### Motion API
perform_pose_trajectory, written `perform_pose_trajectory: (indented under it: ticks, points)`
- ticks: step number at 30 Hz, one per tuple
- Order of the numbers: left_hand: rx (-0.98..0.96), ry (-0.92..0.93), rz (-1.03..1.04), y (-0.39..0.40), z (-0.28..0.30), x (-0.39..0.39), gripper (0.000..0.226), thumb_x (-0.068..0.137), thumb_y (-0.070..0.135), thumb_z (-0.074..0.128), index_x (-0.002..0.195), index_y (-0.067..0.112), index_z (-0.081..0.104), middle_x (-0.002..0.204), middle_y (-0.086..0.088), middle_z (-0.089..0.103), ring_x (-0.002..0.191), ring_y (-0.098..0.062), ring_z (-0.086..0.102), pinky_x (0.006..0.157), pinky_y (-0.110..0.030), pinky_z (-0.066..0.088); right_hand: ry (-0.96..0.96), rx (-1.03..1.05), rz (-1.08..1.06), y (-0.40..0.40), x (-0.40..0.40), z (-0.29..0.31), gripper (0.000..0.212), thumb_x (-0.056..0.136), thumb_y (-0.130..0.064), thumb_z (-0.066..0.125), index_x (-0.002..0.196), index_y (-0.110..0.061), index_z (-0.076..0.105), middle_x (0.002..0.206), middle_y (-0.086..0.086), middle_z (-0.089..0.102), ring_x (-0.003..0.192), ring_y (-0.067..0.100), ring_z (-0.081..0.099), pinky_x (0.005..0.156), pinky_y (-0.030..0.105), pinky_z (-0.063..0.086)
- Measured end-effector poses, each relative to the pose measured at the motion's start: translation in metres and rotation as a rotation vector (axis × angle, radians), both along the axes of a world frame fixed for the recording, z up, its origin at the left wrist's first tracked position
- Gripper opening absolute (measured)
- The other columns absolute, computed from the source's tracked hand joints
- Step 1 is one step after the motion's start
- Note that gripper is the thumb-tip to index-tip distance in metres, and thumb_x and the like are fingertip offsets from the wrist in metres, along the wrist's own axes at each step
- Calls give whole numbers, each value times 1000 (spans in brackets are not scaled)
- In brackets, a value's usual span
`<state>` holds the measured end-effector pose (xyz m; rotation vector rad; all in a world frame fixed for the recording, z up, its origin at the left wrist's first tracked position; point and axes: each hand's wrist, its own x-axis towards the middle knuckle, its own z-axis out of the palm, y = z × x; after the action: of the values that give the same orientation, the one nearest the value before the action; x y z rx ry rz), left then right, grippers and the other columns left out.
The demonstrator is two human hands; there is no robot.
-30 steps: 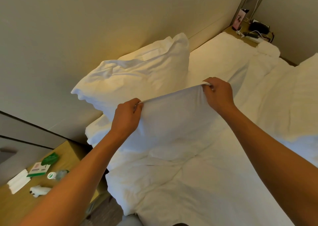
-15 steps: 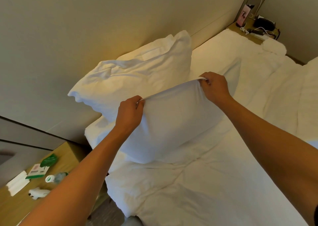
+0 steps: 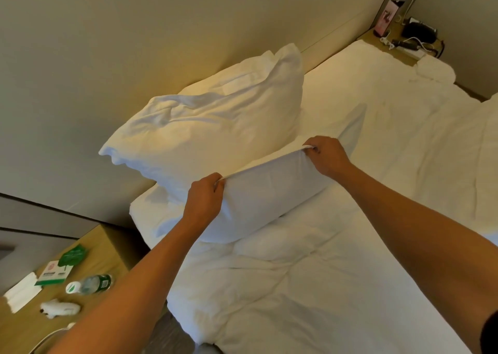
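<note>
The near pillow [image 3: 269, 202] is resting on the bed [image 3: 363, 286], in front of a second pillow [image 3: 215, 130] that is leaning against the wall [image 3: 134, 43]. The left hand [image 3: 206, 200] and right hand [image 3: 327, 154] are gripping the near pillow's upper edge, one at each end. Left of the bed, a table [image 3: 107, 246] is carrying a bottle [image 3: 90, 284] lying beside a card [image 3: 54, 273].

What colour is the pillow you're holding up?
The held pillow is plain white with no pattern, as the head view shows.
</note>
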<state>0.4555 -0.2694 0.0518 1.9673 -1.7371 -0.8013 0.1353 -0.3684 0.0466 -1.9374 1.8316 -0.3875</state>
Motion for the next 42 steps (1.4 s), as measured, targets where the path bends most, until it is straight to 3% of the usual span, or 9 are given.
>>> perform_pose_trajectory:
  ticks: [4, 8, 20, 25, 29, 32, 35, 39, 42]
  points:
    - [17, 6, -7, 9, -6, -11, 29, 107, 25, 46, 94, 12, 68, 79, -3, 65, 73, -24, 59, 68, -31, 41, 16, -15, -59, 13, -10, -12, 26, 106, -23, 53, 108, -8, 75, 106, 15, 74, 97, 35, 68, 81, 36, 50]
    - [45, 23, -77, 16, 3, -31, 30, 107, 26, 46, 100, 11, 71, 86, -6, 68, 78, -30, 68, 77, -41, 57, 43, -40, -80, 26, -33, -6, 27, 105, -24, 54, 96, -8, 74, 95, 14, 74, 89, 34, 67, 72, 32, 42]
    - [107, 87, 12, -5, 2, -17, 30, 106, 24, 48, 97, 8, 72, 87, -12, 70, 78, -33, 70, 77, -52, 61, 2, -31, -87, -8, -10, -17, 33, 108, -24, 49, 105, -6, 76, 106, 15, 76, 97, 34, 69, 80, 30, 45]
    - [6, 26, 43, -51, 6, 14, 31, 107, 25, 48, 96, 6, 70, 84, -14, 70, 75, -35, 70, 75, -49, 60, 25, -87, -62, -66, 28, -16, 31, 105, -22, 51, 90, -6, 72, 95, 16, 73, 89, 35, 67, 69, 31, 37]
    - [-82, -33, 94, -88, 2, 36, 32, 106, 22, 47, 86, 6, 66, 70, -9, 64, 70, -35, 66, 72, -45, 54, -10, -128, -78, -111, 62, -18, 29, 103, -19, 50, 94, -4, 73, 100, 18, 73, 94, 37, 66, 78, 37, 48]
    - [-63, -26, 70, -94, -8, 38, 33, 106, 22, 47, 84, 4, 63, 69, -10, 62, 68, -35, 64, 69, -44, 52, 35, -144, -104, -112, 73, -35, 29, 105, -22, 48, 99, -8, 73, 106, 16, 70, 104, 36, 64, 102, 43, 45]
    - [-25, -34, 27, -85, -20, 26, 32, 106, 23, 46, 85, 5, 63, 70, -9, 61, 73, -36, 64, 64, -37, 42, 18, -125, -190, -84, 66, -61, 33, 105, -30, 52, 134, -17, 63, 148, 10, 53, 139, 28, 49, 124, 44, 28]
    - [-85, -39, -4, -67, -24, 3, 28, 102, 29, 55, 124, 13, 62, 112, -13, 70, 107, -34, 65, 83, -38, 49, -115, -161, -356, -24, 46, -95, 76, 99, -42, 64, 163, -27, 25, 173, 2, 13, 156, 24, 25, 115, 37, 37]
    - [-177, -137, -128, -51, -24, -20, 61, 98, 28, 62, 154, 15, 40, 162, -16, 35, 152, -32, 30, 118, -40, 33, -287, -1, -491, 23, 37, -122, 82, 97, -48, 67, 163, -29, 23, 169, 4, 23, 152, 27, 34, 117, 45, 42]
